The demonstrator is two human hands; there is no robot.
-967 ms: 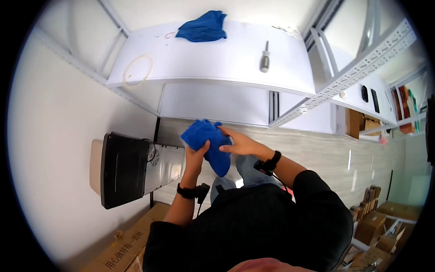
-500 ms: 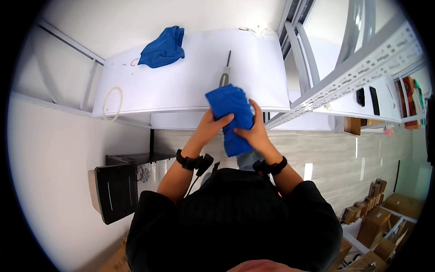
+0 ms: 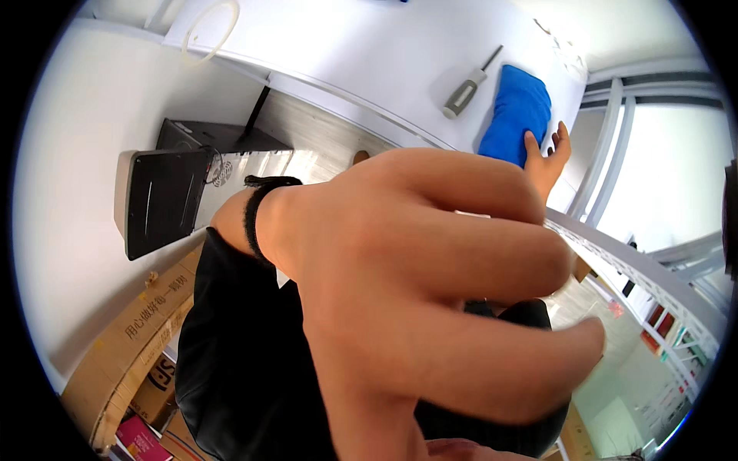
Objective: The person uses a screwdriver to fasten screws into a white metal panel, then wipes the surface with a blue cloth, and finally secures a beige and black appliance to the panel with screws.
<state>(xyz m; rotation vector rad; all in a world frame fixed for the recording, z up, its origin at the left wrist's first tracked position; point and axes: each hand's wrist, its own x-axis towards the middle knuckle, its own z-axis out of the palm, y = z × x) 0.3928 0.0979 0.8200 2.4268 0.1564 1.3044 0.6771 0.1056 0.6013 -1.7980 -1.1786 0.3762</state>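
Observation:
My left hand [image 3: 415, 269] is raised very close to the camera, back of the hand showing. Its fingers are bent but apart, and nothing shows in them; the thumb is hidden. A folded blue cloth [image 3: 516, 107] lies as a long bundle at the right end of the white table. Beside its near end is my right hand [image 3: 546, 160], fingers spread, the thumb at the cloth's edge. Left of the bundle lies a screwdriver [image 3: 464, 94] with a grey handle, its shaft pointing away from me.
A pale ring-shaped loop [image 3: 211, 34] hangs at the white table's [image 3: 346, 46] left edge. On the left stands a black-and-white device [image 3: 165, 201]. Cardboard boxes [image 3: 142, 330] are at the lower left. Metal rack posts [image 3: 607, 150] rise on the right.
The blue cloth has gone from both hands onto the table. My left hand has come up close to the camera, and my right hand has loosened. The view has turned and shifted.

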